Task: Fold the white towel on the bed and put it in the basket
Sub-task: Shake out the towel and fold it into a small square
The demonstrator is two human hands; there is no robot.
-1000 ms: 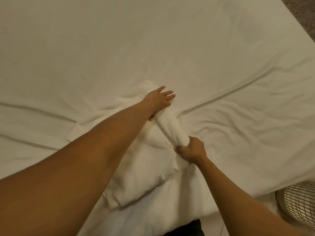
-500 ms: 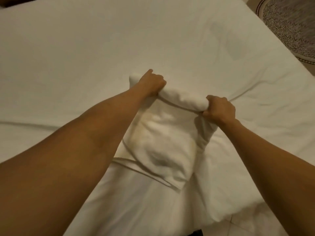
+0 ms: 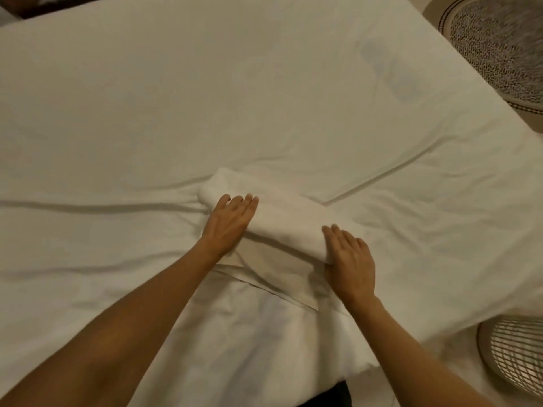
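The white towel (image 3: pixel 282 221) lies on the bed (image 3: pixel 264 98) as a thick roll running from upper left to lower right, with a flat unrolled part trailing toward me. My left hand (image 3: pixel 227 226) rests flat on the roll's left end, fingers spread. My right hand (image 3: pixel 351 258) lies flat against the roll's right end, fingers stretched out. Neither hand grips the cloth. A white slatted basket (image 3: pixel 514 356) stands on the floor at the lower right, partly cut off by the frame.
The bed's white sheet is creased around the towel. A round woven rug (image 3: pixel 499 45) lies on the floor past the bed's far right corner. The bed's near edge runs just in front of me.
Both hands gripped the rolled edge half a second ago; now they lie flat and open on it. The roll is thicker and the flat part of the towel is shorter.
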